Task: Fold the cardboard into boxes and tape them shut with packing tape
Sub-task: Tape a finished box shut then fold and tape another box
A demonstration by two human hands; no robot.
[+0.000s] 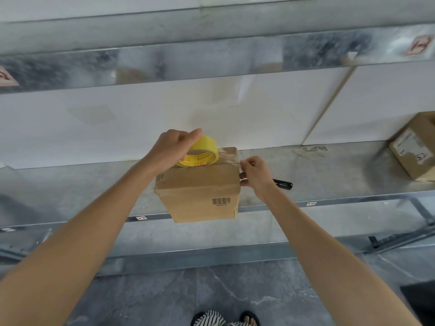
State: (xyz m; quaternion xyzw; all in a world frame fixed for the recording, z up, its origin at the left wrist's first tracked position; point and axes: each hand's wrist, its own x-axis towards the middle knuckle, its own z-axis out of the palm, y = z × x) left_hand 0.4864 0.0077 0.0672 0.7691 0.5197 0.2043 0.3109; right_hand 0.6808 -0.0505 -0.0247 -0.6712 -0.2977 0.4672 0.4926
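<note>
- Cardboard already folded up: found the box (200, 191) closed, sitting on the metal worktop (94, 191), near corner hanging past the front edge.
- Was mid-taping across the box top, judging from the layout.
- Gripped the yellow tape roll (202, 152) with the left hand (171, 149), fingers curled over it, roll standing on edge on the box top.
- Pinched the free end of the clear tape strip (227, 156) with the right hand (255, 175), fingers (244, 164) closed on it at the box's top right edge.
- Next, probably: needed to stick that end down the side, run the roll along the top, then cut. Spotted a black cutter (283, 184) just behind the right hand.
</note>
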